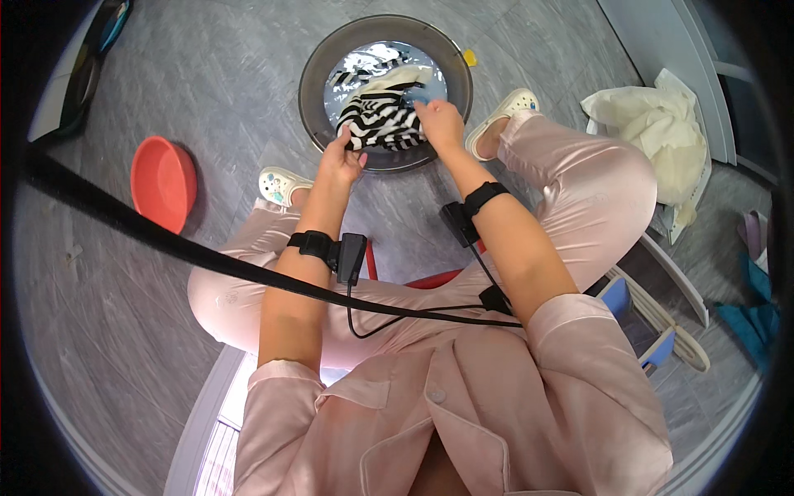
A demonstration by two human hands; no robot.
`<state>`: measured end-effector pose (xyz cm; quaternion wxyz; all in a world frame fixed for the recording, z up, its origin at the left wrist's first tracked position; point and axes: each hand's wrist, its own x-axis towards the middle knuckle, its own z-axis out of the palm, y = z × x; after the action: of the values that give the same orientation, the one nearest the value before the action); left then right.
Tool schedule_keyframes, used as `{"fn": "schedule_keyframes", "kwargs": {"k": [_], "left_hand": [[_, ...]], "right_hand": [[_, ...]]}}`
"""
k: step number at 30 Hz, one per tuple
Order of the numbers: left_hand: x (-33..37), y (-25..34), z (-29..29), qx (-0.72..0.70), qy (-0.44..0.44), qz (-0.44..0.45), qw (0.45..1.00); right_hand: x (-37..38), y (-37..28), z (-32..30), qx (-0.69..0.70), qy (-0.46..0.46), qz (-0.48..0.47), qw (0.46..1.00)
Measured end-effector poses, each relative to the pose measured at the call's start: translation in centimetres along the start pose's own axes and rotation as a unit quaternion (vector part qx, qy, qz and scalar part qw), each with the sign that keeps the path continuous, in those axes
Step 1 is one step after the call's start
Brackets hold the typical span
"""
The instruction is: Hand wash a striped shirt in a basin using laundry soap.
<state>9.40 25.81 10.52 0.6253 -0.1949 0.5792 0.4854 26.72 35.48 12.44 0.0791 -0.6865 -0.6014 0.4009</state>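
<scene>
On a grey patterned floor (240, 74), one round grey basin (313, 91), holding bluish water (333, 101). Inside that basin, one bunched striped cloth (376, 120) in black and white, with a plain cream part toward the far side. Farther off in the water, a few smaller striped patches; impossible to tell whether joined to the same cloth or separate.

At the basin's near side, two bare hands, both on the cloth. Left hand (341, 157) narrow, holding the near left edge of the cloth between thumb and fingers; bulk of the fabric just beyond and to the right. Right hand (441, 126) curled nearly into a fist, holding the right edge, slightly blurred; fabric just to the left. Between the two hands, the bunched middle of the cloth.

Around these: one red bowl (163, 186) on the floor, well to the left; two cream clogs (279, 183), one on each foot, beside the basin; one small yellow piece (471, 58) just beyond the basin's right rim; one heap of cream material (653, 136) far to the right. Strapped to the forearms, two black boxes (353, 258), one on each.
</scene>
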Motion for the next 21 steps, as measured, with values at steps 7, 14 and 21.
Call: {"fn": "schedule_keyframes", "kwargs": {"k": [7, 14, 21], "left_hand": [[-1.0, -0.3, 1.1, -0.173, -0.159, 0.003, 0.972], [-5.7, 2.9, 4.7, -0.093, -0.219, 0.127, 0.963], [-12.0, 7.4, 7.1, -0.134, -0.292, 0.215, 0.922]], "right_hand": [[-1.1, -0.2, 2.3, 0.171, -0.190, -0.044, 0.966], [-2.0, -5.2, -1.3, 0.302, -0.133, -0.095, 0.939], [-4.9, -11.9, -10.9, 0.341, -0.135, -0.129, 0.921]]}}
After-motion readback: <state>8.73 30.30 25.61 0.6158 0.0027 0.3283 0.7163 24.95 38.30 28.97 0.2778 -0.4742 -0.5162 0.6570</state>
